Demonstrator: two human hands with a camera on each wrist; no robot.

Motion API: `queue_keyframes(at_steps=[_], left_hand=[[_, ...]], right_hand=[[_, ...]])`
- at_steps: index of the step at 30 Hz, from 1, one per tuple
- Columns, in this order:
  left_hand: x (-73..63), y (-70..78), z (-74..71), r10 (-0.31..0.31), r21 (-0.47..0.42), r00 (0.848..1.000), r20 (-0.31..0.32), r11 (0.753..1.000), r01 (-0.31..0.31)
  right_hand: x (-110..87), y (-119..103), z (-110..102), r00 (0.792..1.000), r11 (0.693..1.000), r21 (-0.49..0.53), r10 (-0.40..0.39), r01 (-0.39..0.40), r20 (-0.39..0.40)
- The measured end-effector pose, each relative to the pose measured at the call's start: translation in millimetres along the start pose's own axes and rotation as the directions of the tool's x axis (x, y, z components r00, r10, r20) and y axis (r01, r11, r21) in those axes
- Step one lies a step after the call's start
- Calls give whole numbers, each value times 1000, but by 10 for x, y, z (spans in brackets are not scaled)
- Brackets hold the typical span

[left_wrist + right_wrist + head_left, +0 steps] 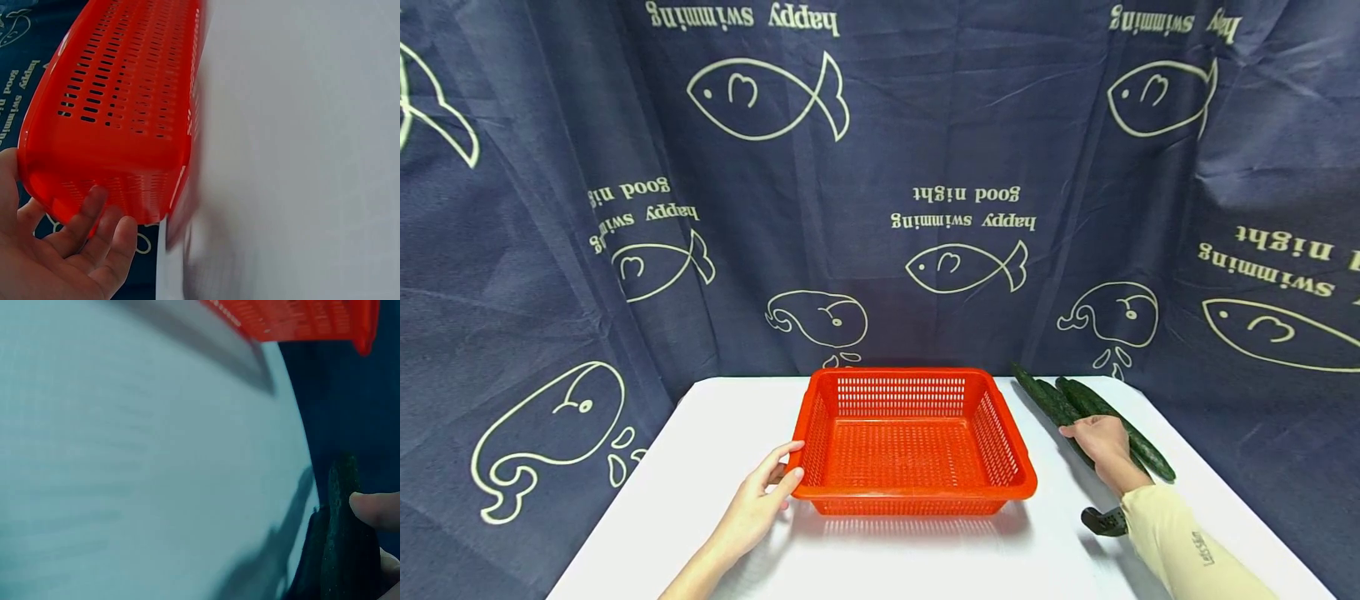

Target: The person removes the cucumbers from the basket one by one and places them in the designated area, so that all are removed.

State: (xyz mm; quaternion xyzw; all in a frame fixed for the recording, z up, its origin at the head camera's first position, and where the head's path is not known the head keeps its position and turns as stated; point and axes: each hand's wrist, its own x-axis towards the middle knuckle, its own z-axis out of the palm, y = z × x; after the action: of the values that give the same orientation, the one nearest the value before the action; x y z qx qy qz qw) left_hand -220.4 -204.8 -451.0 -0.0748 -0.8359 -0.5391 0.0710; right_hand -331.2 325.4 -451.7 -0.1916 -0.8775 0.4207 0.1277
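A red plastic basket point(917, 494) with slotted walls stands on the white table. My left hand point(760, 500) grips its near left corner, thumb and index finger on the rim. In the left wrist view, the other fingers point(94, 219) lie beside the basket's wall point(112, 144), below the rim. To the right of the basket, long dark green cucumbers point(1150, 454) lie side by side. My right hand point(1101, 442) holds one of them from above. In the right wrist view my thumb point(375, 509) presses on this cucumber point(347, 544), and another cucumber point(312, 556) lies alongside.
A black curved object point(1103, 522) shows beside the right sleeve, at the wrist. Dark blue curtains point(880, 325) printed with fish surround the back and sides of the white table point(700, 467). The basket stands between the left hand and the cucumbers.
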Motion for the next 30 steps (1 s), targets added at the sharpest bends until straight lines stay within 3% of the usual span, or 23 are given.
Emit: queue_keyframes(at_steps=[9, 18, 25, 30], left_hand=[[-1, -7, 1, -1, -8, 1000, 3, 1000, 1], [3, -6, 19, 2, -7, 1000, 5, 1000, -2], [38, 16, 16, 8, 12, 1000, -9, 1000, -8], [60, 43, -16, 84, 101, 996, -34, 992, -80]], right_hand=[[-37, 39, 57, 996, 984, -164, -82, 77, -27], [-67, 77, 105, 1000, 962, -272, -29, 31, 9], [-102, 39, 89, 998, 928, -367, -47, 61, 47], [-70, -8, 43, 993, 916, -388, -75, 103, 87]])
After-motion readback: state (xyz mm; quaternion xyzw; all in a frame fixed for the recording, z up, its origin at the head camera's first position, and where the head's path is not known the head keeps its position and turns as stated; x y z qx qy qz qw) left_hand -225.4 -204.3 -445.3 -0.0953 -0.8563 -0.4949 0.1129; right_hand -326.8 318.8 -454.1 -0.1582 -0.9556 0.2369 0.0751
